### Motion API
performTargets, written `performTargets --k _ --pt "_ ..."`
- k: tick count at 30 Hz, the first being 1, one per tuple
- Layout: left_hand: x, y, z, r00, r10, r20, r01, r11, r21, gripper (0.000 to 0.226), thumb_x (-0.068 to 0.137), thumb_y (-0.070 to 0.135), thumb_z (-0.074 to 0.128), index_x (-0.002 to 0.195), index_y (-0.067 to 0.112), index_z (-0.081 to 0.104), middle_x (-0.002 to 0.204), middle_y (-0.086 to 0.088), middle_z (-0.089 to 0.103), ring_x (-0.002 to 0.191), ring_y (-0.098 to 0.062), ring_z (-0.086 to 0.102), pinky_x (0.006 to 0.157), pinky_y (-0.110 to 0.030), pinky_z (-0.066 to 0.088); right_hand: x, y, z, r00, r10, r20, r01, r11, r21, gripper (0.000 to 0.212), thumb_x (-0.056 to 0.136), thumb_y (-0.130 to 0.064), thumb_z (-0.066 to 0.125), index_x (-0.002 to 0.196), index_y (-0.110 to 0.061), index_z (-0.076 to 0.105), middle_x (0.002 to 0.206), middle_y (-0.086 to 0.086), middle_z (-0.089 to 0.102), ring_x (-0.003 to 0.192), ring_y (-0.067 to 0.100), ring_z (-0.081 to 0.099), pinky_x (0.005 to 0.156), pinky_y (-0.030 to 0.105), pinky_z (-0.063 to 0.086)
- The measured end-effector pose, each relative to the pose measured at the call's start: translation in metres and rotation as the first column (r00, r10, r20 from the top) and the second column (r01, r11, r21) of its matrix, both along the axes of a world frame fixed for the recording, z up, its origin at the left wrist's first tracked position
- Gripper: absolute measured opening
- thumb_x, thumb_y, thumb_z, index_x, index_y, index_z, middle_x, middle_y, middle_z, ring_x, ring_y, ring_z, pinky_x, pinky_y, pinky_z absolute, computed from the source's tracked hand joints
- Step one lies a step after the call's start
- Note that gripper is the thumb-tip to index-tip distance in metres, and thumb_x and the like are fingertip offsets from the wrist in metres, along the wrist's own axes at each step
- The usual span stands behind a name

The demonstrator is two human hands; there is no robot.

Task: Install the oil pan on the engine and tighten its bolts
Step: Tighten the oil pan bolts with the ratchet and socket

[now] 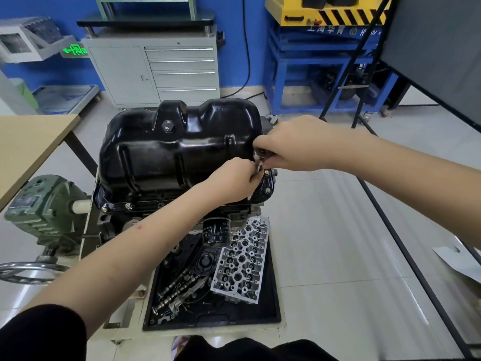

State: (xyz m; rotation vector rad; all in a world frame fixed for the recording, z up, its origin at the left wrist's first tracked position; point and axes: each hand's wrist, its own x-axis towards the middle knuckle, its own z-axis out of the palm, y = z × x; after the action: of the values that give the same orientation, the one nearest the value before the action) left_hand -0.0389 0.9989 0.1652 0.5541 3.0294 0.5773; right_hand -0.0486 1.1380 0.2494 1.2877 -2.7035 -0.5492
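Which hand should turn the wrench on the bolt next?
Probably the right hand: it already grips the ratchet head at the oil pan right edge. The left hand pinches the tool's lower shaft, seemingly steadying it.

Walls: blue wall (229,48) at the back.
Floor: pale glossy floor tiles (338,230) reflecting light.
Furniture: grey drawer cabinet (156,71) against the wall; blue steel frame (322,58) to its right; tan table (28,144) at left.
Sign: green exit sign (75,50).
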Motion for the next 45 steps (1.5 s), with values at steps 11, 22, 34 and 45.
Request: performTargets --k 11,22,34,45 --pt "0.001 -0.002 0.000 0.998 0.055 0.040 -0.056 0.998 0.031 0.043 0.097 0.030 0.039 0.059 0.011 0.043 0.051 -0.002 0.042 0.052 -0.020 0.044 0.048 -0.029 0.033 0.002 -0.004 -0.008 0.995 -0.068 -0.072 0.069 0.998 0.004 0.038 0.092 -0.052 0.030 0.089 -0.016 0.036 0.076 0.002 0.044 0.066 0.022 0.042 0.047 0.029 0.023" --pt "-0.001 -0.011 -0.001 0.998 -0.001 0.069 -0.004 0.998 0.064 0.042 0.093 0.034 0.048 0.060 0.009 0.046 0.053 -0.001 0.049 0.054 -0.019 0.047 0.055 -0.028 0.036 0.000 -0.001 -0.007 0.994 0.043 -0.104 -0.042 0.999 0.018 0.038 0.095 -0.045 0.030 0.112 -0.014 0.046 0.098 0.005 0.060 0.090 0.027 0.056 0.077 0.035 0.040" --pt "-0.003 -0.013 0.004 0.996 -0.054 0.071 0.058 0.997 -0.049 0.037 0.095 0.028 0.043 0.067 0.005 0.052 0.065 -0.003 0.051 0.064 -0.020 0.046 0.056 -0.027 0.031 0.002 0.000 -0.007 0.986 0.132 -0.101 -0.128 0.990 0.051 0.036 0.098 -0.032 0.037 0.131 -0.019 0.038 0.121 0.002 0.055 0.111 0.024 0.050 0.091 0.035 0.038" --pt "-0.001 -0.008 0.006 0.997 -0.067 0.037 0.070 0.995 -0.066 0.035 0.095 0.024 0.042 0.063 0.012 0.039 0.065 -0.002 0.045 0.064 -0.021 0.042 0.054 -0.024 0.022 0.000 0.003 -0.002 0.992 0.125 -0.005 -0.125 0.991 0.057 0.037 0.096 -0.032 0.040 0.132 -0.025 0.039 0.118 0.002 0.052 0.107 0.023 0.048 0.077 0.035 0.040"
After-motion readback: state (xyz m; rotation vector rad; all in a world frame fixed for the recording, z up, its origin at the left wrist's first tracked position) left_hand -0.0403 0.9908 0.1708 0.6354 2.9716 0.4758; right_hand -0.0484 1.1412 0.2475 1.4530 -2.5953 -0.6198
